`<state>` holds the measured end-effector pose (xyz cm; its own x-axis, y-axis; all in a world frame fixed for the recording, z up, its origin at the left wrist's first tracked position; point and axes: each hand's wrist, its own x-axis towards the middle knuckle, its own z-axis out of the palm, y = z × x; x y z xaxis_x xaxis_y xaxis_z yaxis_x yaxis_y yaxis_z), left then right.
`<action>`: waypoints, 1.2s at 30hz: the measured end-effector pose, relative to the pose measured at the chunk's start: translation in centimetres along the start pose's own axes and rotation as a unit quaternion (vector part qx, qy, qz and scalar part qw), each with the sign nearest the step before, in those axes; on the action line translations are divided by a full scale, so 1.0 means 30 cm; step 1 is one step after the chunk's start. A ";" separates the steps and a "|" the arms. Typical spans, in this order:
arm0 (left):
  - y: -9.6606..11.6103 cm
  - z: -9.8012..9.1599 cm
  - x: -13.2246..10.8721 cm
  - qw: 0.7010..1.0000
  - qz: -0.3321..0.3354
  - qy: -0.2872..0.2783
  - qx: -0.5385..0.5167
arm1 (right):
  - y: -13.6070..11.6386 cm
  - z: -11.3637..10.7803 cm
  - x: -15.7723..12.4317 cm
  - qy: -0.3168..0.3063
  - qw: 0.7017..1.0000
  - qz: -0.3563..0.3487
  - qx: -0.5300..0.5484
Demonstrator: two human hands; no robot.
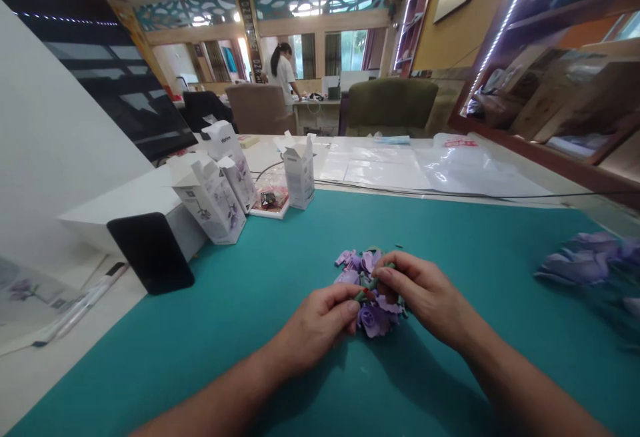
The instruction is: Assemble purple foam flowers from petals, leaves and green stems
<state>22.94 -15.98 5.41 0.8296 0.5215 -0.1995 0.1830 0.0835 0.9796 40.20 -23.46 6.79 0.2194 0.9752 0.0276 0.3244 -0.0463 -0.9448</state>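
Head view shows the work at a middle stage, judging by the mix of joined and loose parts: at the right edge a blurred bunch of purple flowers (575, 268) looks already put together, while a cluster of purple blossoms (376, 319) sits near the middle of the teal mat (260, 344), under and between the fingers. Left hand (327, 317) is closed in a pinch, thumb against finger, on the left end of a green stem piece (374, 284); right hand (425, 294) pinches its other end just beyond, fingers curled. A red spot (367, 290) shows between the two grips; whether the green is one piece or two meeting there, I cannot tell. The join at that spot seems the part not yet finished, and a tiny dark bit (399, 246) lies loose just beyond the right hand. As for room, the mat is bare to the left of the hands and on the near side, with a bare strip between the right forearm and the bunch. Limits come on the far left, where flower-printed boxes (220, 204), a white tray (273, 210) and a tilted dark slab (150, 254) line the mat's edge, and on the far side, where clear plastic sheets (375, 162) cover the white tabletop (30, 384).
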 end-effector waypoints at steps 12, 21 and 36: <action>0.018 0.007 -0.012 0.996 0.054 0.022 0.066 | -0.003 0.011 -0.007 0.013 0.999 -0.016 -0.037; 0.018 0.009 -0.015 0.988 0.061 0.037 0.139 | -0.005 0.008 -0.015 -0.009 0.983 -0.058 -0.175; -0.005 0.008 -0.017 0.947 0.110 0.084 0.289 | 0.017 0.053 -0.024 0.011 0.986 -0.058 -0.158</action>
<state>22.61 -16.47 5.35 0.7939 0.6049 0.0627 0.3142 -0.4962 0.8093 38.76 -23.85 5.77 0.1829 0.9731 0.1401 0.6175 -0.0028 -0.7865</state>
